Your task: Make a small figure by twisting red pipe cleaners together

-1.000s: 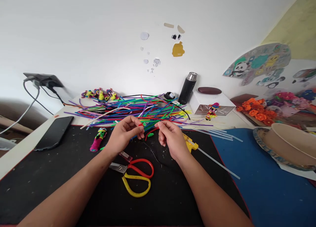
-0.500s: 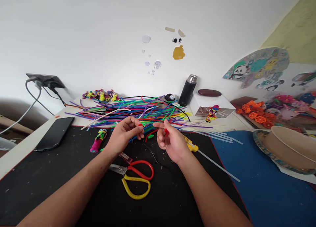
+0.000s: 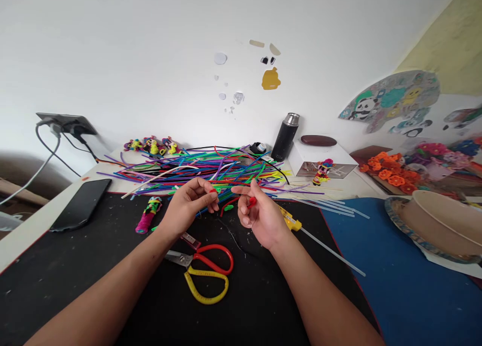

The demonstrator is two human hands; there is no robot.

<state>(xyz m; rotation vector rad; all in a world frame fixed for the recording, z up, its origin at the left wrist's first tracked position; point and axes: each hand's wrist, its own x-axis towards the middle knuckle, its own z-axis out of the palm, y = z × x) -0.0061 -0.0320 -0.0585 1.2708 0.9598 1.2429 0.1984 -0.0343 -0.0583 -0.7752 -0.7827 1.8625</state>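
My left hand (image 3: 184,205) pinches a small red pipe cleaner piece (image 3: 213,191) between thumb and fingertips, above the black mat. Facing it, my right hand (image 3: 265,218) is half curled, with another red pipe cleaner piece (image 3: 252,202) against its fingers and its index finger pointing left. A gap separates the two hands. Below them lie scissors (image 3: 184,259) with one red and one yellow handle. Beyond the fingers spreads a pile of coloured pipe cleaners (image 3: 181,173). A pink-bodied pipe cleaner figure (image 3: 143,221) lies left of my left hand.
A yellow glue gun (image 3: 292,222) with a long glue stick sits beside my right wrist. More glue sticks (image 3: 335,208) lie behind it. A phone (image 3: 81,205) rests at left. A black flask (image 3: 285,137) and white box (image 3: 324,157) stand at the wall; a bowl (image 3: 444,225) is at right.
The red piece in my right hand shows a little more as the fingers shift slightly. My left hand keeps its pinch, and the whole view has moved slightly.
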